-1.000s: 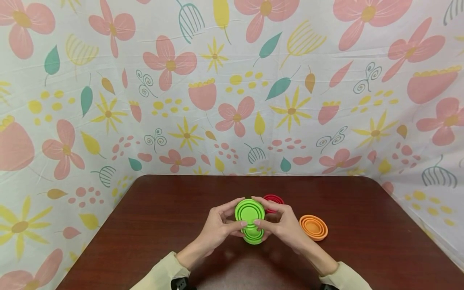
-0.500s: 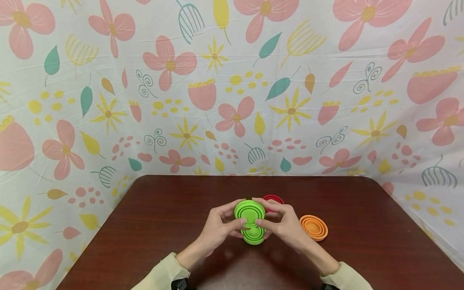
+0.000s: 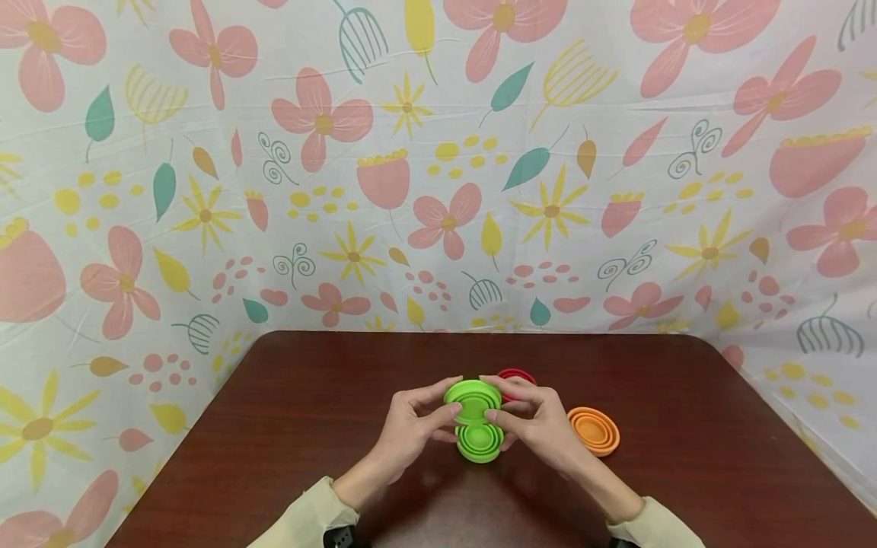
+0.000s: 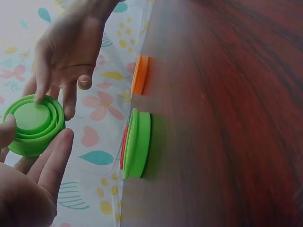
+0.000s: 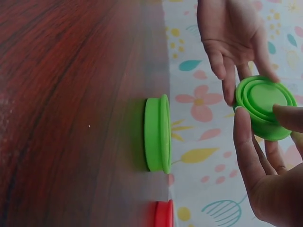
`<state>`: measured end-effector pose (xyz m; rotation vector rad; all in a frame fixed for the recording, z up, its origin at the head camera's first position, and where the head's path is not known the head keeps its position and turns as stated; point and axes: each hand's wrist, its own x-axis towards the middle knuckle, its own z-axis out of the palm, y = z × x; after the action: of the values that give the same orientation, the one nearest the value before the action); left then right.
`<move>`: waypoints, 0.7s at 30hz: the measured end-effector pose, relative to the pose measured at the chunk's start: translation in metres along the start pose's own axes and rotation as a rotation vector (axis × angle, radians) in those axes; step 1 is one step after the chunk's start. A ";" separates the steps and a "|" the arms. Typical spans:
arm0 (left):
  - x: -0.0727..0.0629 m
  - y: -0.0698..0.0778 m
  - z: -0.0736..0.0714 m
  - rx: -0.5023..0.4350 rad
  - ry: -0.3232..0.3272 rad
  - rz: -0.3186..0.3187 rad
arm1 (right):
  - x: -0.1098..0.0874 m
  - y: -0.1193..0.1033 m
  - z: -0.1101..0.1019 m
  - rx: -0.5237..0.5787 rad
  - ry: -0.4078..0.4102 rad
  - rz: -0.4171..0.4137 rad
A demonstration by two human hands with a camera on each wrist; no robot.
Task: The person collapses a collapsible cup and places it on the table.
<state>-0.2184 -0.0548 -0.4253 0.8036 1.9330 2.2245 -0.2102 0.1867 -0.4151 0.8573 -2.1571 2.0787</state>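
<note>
My left hand (image 3: 408, 428) and right hand (image 3: 540, 426) hold a round green collapsible cup (image 3: 473, 407) between them, above the table. It is folded flat, with stepped rings facing me. Both thumbs press on its near face from either side, and the other fingers support its rim and back. Just below it in the head view, a second green collapsible cup (image 3: 479, 441) sits on the table; both wrist views show the lower cup standing apart from the held one. A red collapsible cup (image 3: 515, 375) lies behind the right hand, partly hidden by it.
To the right of my right hand, an orange collapsible cup (image 3: 593, 431) rests on the dark wooden table (image 3: 329, 380). A flower-patterned cloth (image 3: 438, 152) hangs behind the table's far edge and along its sides.
The held green cup has sunk slightly and tilted, showing more of its upper rim. My thumbs have moved a little apart and up its face. The cups on the table have stayed put.
</note>
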 end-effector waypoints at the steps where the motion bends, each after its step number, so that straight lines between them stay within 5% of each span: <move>1: 0.000 0.000 0.000 -0.004 0.003 0.004 | 0.000 0.000 0.000 -0.001 0.005 0.008; 10: -0.001 0.001 0.000 -0.038 -0.014 0.017 | -0.001 -0.004 0.000 -0.032 0.036 0.044; 21: 0.000 0.002 0.000 -0.064 -0.019 -0.031 | -0.002 -0.002 0.002 -0.083 0.047 -0.062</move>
<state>-0.2176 -0.0553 -0.4238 0.7776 1.8425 2.2405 -0.2072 0.1860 -0.4146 0.8465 -2.1476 1.9453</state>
